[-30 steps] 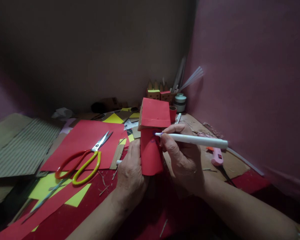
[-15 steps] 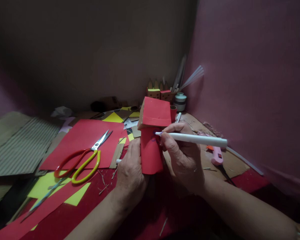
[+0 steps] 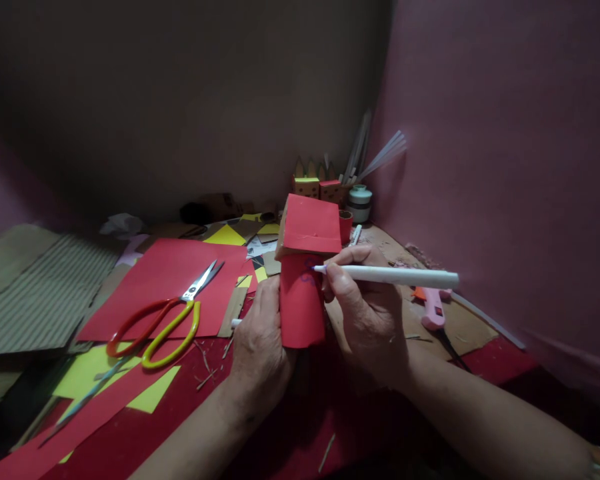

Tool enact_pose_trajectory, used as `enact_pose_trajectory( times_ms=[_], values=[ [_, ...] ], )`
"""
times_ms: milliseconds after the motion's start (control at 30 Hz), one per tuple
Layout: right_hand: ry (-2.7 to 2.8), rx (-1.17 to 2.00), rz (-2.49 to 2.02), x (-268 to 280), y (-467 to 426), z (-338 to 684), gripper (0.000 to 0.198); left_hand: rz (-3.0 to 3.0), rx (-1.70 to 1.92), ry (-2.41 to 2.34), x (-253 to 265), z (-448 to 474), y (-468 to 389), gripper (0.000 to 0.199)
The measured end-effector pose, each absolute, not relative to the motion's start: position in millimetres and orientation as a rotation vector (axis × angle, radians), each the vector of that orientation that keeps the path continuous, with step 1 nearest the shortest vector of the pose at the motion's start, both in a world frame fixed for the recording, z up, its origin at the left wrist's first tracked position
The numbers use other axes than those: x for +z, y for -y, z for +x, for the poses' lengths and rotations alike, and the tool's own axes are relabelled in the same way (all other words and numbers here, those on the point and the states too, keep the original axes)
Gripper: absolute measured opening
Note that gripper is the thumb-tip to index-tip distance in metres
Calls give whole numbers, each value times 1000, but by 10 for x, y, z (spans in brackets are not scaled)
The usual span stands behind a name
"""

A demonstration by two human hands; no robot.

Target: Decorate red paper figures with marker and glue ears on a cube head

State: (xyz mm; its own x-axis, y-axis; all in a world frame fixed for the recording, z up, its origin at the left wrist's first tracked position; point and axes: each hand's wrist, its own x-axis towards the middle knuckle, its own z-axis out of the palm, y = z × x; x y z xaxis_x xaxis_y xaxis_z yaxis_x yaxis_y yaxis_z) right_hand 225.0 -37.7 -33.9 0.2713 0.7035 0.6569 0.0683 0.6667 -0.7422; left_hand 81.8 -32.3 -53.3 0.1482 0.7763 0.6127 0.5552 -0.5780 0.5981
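My left hand (image 3: pixel 263 337) is closed around the left side of a red paper-covered tube (image 3: pixel 303 310), its fingertips hidden behind it. A box-like cardboard top with a red paper face (image 3: pixel 311 225) sits on the tube's upper end. In my right hand (image 3: pixel 370 307) a white marker (image 3: pixel 397 275) is pinched near its tip, its body pointing right. The tip meets the tube just under the top, where small purple curved lines (image 3: pixel 309 270) show. Left of my hands, scissors (image 3: pixel 193 293) with red and yellow handles lie open on a red sheet (image 3: pixel 165 267).
Corrugated cardboard (image 3: pixel 45 293) lies at the far left, with yellow paper scraps (image 3: pixel 153 390) nearer me. On the right, a pink glue gun (image 3: pixel 434 310) rests on brown cardboard (image 3: pixel 473 333). A lidded jar (image 3: pixel 360 203) and white sticks (image 3: pixel 387 155) stand at the back by the wall.
The marker's tip has shifted slightly across the tube, and more purple curved line shows beside it. My left hand keeps its hold on the tube.
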Motion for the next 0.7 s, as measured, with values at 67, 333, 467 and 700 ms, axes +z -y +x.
enact_pose_trajectory(
  times_ms=[67,333,467,700],
  values=[
    [1231,489,-757,-347,370,2248,8,2199,1395,-1314,-524,822,329,14],
    [1242,502,-748,-344,373,2246,7,2186,1395,-1296,-525,816,335,15],
    [1252,507,-745,-334,384,2245,7,2204,1396,-1293,-544,816,317,18],
    [1254,494,-757,-339,379,2239,8,2183,1383,-1314,-525,817,325,17]
  ],
)
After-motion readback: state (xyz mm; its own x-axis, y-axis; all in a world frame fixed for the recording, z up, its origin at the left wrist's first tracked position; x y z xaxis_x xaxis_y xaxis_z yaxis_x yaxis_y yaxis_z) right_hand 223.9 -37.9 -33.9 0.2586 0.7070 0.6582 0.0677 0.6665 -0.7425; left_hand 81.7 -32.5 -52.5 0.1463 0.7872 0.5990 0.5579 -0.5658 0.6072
